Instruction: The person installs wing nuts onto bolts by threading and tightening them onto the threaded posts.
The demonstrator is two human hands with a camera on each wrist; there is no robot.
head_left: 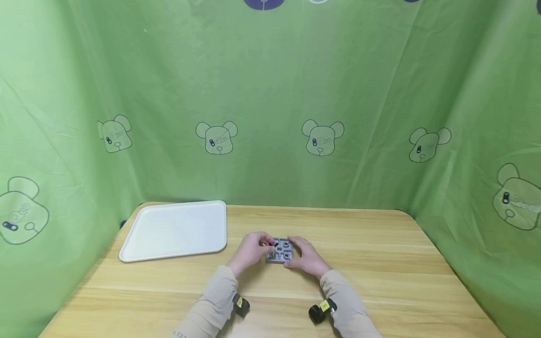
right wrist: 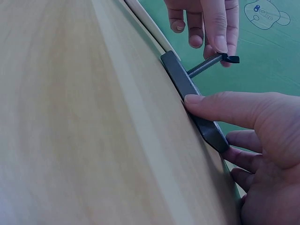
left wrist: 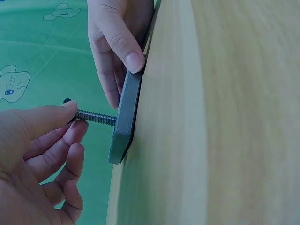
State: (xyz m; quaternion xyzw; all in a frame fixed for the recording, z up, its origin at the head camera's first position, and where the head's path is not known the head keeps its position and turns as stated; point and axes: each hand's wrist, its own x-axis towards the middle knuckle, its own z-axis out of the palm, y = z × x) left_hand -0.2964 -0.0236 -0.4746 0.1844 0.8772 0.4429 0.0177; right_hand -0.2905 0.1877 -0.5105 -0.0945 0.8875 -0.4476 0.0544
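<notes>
Standing near upright on the plate point(head_left: 280, 257): one bolt point(left wrist: 96, 117), dark, threaded, with a black head. Its lower end meets the plate's upper face toward the left side; how deep it sits, cannot tell. A good length of thread shows between plate and fingers.

Left hand point(head_left: 251, 248): thumb and forefinger pinching the bolt just at its head; remaining fingers loosely bent, off the plate. Right hand point(head_left: 310, 260): gripping the plate at its right side, thumb pressed to the near edge, fingertips at the right end and far corner.

Plate: grey, squarish, top face cut with grooves and raised shapes, too small to read in detail. Lies flat on the table point(head_left: 380, 267), between the two hands, a little right of the tray point(head_left: 175, 231) and nearer the person.

Tray: white, rounded corners, thin raised rim, on the far left part of the table. Table: pale wood grain. Both forearms in light sleeves point(head_left: 210, 300), a black wrist device with a yellow label at each cuff. Green curtain point(head_left: 270, 84) behind and at both sides, printed with outlined bear heads point(head_left: 218, 139).
</notes>
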